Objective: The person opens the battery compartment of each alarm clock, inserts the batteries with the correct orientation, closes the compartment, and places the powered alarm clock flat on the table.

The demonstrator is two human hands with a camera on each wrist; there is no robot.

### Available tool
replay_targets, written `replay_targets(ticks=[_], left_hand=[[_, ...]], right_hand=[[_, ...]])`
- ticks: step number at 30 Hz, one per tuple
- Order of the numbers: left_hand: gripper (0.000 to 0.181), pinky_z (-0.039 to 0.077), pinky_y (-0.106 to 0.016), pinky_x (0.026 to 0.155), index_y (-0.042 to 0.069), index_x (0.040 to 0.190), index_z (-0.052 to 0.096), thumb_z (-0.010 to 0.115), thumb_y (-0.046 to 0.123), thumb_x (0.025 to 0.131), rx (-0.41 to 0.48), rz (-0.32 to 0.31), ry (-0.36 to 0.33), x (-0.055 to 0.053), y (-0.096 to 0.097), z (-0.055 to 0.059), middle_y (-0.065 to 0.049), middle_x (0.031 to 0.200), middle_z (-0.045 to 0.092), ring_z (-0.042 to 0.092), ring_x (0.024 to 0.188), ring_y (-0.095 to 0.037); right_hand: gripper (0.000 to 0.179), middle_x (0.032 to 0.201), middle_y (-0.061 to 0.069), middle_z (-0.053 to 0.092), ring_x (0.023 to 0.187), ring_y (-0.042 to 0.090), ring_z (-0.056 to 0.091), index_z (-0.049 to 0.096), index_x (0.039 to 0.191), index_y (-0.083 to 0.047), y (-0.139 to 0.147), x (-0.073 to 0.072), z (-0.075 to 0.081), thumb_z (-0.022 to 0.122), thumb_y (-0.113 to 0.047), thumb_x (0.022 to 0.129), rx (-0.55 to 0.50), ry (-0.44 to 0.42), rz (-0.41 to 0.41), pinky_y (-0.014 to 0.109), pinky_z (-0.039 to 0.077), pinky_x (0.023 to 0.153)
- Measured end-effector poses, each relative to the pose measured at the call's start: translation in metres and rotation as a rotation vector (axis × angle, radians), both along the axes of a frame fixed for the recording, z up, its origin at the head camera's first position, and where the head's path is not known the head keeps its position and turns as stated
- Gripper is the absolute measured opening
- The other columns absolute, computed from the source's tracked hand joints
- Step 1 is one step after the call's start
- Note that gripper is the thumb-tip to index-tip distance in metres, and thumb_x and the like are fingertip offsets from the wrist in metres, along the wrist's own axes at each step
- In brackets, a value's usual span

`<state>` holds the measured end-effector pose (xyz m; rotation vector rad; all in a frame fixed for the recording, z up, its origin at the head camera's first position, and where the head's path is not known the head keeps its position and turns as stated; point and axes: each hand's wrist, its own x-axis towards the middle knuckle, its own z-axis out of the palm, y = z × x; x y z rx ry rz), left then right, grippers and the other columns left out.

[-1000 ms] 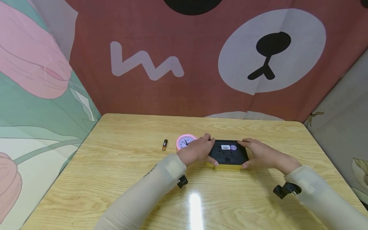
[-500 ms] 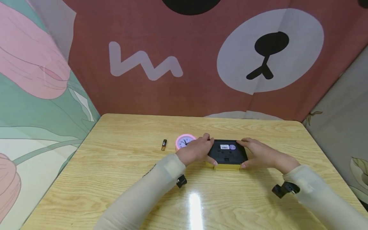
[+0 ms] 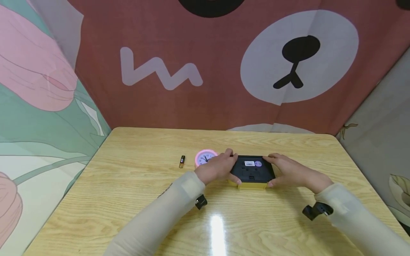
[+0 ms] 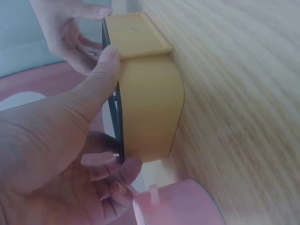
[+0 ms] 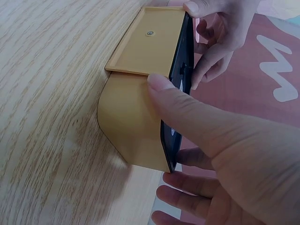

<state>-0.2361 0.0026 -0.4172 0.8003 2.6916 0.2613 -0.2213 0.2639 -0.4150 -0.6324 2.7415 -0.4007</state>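
A yellow box-shaped device lies on the table with its black back panel turned up. That panel bears a white barcode label, a round purple sticker and a small tab near the front edge. My left hand grips the device's left end, thumb on the near yellow side and fingers at the far edge. At the right end my right hand holds it the same way. In the right wrist view, a small screw shows on the yellow side. The device's underside is hidden.
A pink round clock stands just behind my left hand, which partly covers it. Further left, a small black and copper battery lies on the wooden table. Printed cloth hangs behind the table's far edge.
The whole head view has shifted very slightly. Both hands keep their hold on the device, and nothing on the table has visibly moved.
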Motion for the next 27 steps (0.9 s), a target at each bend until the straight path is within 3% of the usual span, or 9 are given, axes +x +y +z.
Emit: replay_targets(ticks=[11, 27], left_hand=[[0.103, 0.049, -0.031, 0.1, 0.009, 0.161, 0.026, 0.073, 0.059, 0.083, -0.01, 0.0, -0.005, 0.0008, 0.0008, 0.0017, -0.01, 0.156, 0.036, 0.05, 0.117, -0.018], [0.105, 0.047, -0.029, 0.086, 0.011, 0.161, 0.025, 0.071, 0.062, 0.083, -0.011, 0.012, 0.013, 0.0027, 0.003, 0.0004, -0.009, 0.155, 0.035, 0.049, 0.11, -0.017]], right_hand=[[0.099, 0.155, 0.034, 0.036, 0.14, 0.054, 0.037, 0.038, 0.153, 0.002, 0.0001, 0.0005, 0.0023, 0.084, -0.046, 0.08, -0.004, -0.006, 0.002, 0.067, 0.037, 0.109], [0.1, 0.155, 0.034, 0.036, 0.14, 0.054, 0.038, 0.038, 0.154, 0.001, 0.004, 0.0001, 0.0017, 0.083, -0.048, 0.08, -0.002, -0.004, 0.014, 0.066, 0.039, 0.107]])
